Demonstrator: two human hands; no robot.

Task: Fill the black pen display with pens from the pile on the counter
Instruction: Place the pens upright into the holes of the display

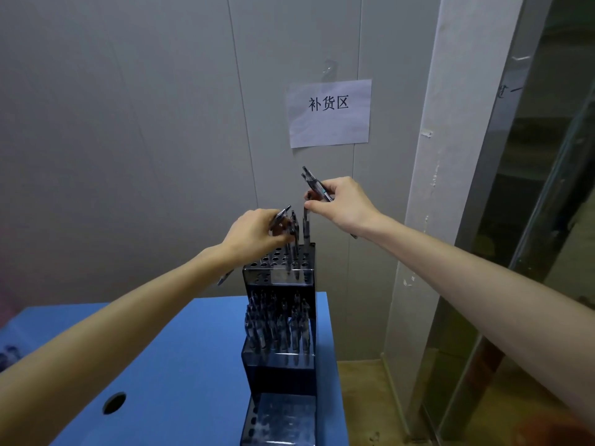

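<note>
The black tiered pen display [278, 368] stands on the blue counter [180, 355] at its right edge. Its middle tier holds several dark pens [277, 326]; the top tier [280, 262] shows mostly empty holes with a few pens upright at the back. My left hand [254, 235] hovers over the top tier and grips a few pens, one tip poking out below the wrist. My right hand [341, 204] holds a bundle of pens [314, 183] against the palm and pinches one upright pen [306, 225] whose lower end is at a back hole.
A grey wall stands close behind the display, with a paper sign [328, 112] taped on it. A round hole [114, 403] is cut in the counter at the front left. A glass partition and white post [450, 156] rise on the right.
</note>
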